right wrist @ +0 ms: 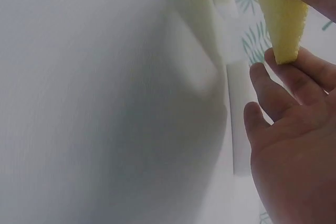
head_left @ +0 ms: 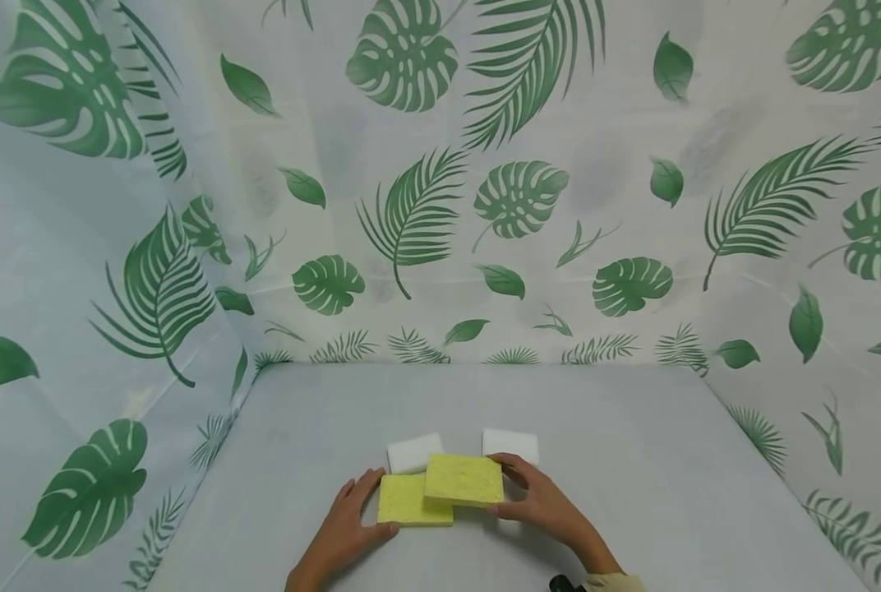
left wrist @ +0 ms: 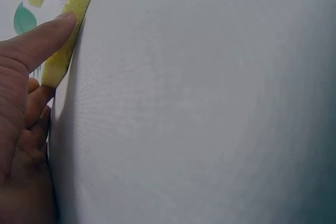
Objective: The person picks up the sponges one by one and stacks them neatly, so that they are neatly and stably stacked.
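Two yellow sponges lie between the hands in the head view. My left hand [head_left: 346,526] grips the left sponge [head_left: 403,503] by its left end, thumb at the near edge and fingers at the far one. That sponge [left wrist: 59,64] rests flat on the table. With my right hand [head_left: 547,506] I hold the other sponge [head_left: 464,479] by its right end, pinched between thumb and fingers. In the right wrist view this sponge [right wrist: 283,24] is lifted off the surface. Seen from the head, it overlaps the left sponge's right part and hides it.
Behind the yellow sponges lie two white rectangular pads, a left one [head_left: 413,454] and a right one [head_left: 511,444], on the pale grey table [head_left: 322,411]. A leaf-printed curtain [head_left: 440,329] stands at the back and on both sides. A dark object [head_left: 561,583] sits by the right sleeve.
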### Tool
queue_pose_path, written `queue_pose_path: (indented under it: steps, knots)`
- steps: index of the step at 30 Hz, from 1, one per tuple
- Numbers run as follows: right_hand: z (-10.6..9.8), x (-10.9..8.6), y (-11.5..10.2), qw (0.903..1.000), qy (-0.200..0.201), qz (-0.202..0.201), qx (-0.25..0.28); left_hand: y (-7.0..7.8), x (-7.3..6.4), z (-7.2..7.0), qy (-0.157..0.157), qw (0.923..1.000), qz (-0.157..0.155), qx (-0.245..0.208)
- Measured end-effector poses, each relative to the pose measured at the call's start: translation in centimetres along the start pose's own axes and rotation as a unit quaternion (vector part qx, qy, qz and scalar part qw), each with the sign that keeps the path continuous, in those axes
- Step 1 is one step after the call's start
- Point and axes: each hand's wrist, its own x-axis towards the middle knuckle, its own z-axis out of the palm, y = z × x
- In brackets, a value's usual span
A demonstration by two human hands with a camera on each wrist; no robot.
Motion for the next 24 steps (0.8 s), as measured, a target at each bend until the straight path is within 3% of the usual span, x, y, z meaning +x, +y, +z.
queue_pose_path:
  steps: [8,24]
  knots:
    - [1.3,0.9,-0.5,0.9996,-0.023,-0.018,0.002,-0.1,0.1,0.1,0.0,0.9999,-0.015,0.003]
    - [3.6,2.1,-1.5,0.9979,-0.045,-0.048,0.004,0.0,0.0,0.0,0.0,1.0,-0.006,-0.006]
